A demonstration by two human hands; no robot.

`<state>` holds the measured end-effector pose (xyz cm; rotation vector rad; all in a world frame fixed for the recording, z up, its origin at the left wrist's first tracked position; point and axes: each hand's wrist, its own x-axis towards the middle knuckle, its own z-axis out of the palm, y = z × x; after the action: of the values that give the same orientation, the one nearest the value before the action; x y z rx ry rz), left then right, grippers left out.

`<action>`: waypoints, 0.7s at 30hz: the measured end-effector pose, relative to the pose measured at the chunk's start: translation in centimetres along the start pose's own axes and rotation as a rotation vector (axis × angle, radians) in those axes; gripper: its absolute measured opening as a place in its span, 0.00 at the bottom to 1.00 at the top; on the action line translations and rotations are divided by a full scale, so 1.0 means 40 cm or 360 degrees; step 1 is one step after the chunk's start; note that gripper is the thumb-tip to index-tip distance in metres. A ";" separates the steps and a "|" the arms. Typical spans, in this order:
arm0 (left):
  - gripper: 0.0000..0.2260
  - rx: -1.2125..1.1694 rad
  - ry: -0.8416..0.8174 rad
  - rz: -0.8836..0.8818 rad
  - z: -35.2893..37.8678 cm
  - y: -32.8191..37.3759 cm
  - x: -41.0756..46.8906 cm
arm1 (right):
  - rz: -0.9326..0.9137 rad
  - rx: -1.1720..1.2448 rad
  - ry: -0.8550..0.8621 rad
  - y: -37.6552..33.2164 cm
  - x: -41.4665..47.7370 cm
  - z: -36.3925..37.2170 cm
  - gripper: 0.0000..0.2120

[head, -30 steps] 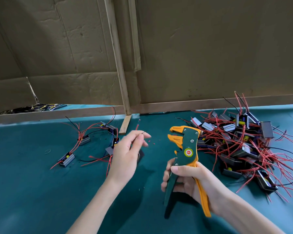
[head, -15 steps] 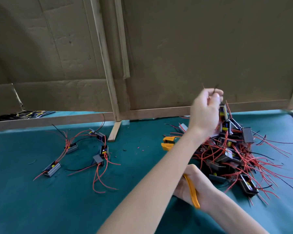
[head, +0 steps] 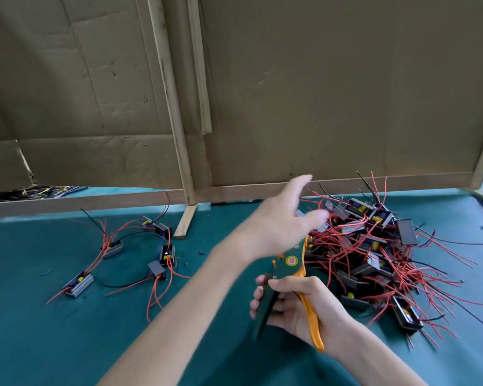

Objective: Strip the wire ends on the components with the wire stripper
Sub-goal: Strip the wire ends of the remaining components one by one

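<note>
While the right hand point(head: 299, 305) grips the wire stripper point(head: 289, 263), the open left hand point(head: 285, 218) hovers by the components point(head: 374, 246) — likely light, tangle-prone — best pinched by one casing.

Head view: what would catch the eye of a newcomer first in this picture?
First, the big tangled pile of small black components with red wires on the right of the teal table cover. Next, the green-and-orange wire stripper in the middle, gripped by the right hand, with the open, blurred left hand hovering just above it, beside the pile. A few similar components lie spread out on the left.
</note>
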<state>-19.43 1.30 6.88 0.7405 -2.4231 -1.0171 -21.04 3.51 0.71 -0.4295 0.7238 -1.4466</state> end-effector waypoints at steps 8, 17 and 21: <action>0.13 0.0960 0.0124 -0.0978 -0.281 -0.336 -0.102 | 0.0140 -0.0197 -0.0067 0.001 -0.105 -0.200 0.10; 0.21 0.1009 -0.0029 -0.1324 -0.237 -0.426 -0.107 | 0.0127 -0.0226 0.0005 -0.005 -0.115 -0.204 0.10; 0.18 0.0878 -0.0044 -0.1316 -0.244 -0.423 -0.104 | 0.0122 -0.0252 0.0004 -0.006 -0.116 -0.201 0.09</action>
<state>-5.55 -11.32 -0.02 2.0315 -2.4535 -0.5669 -26.50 9.29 -4.09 -0.5162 0.8515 -1.3234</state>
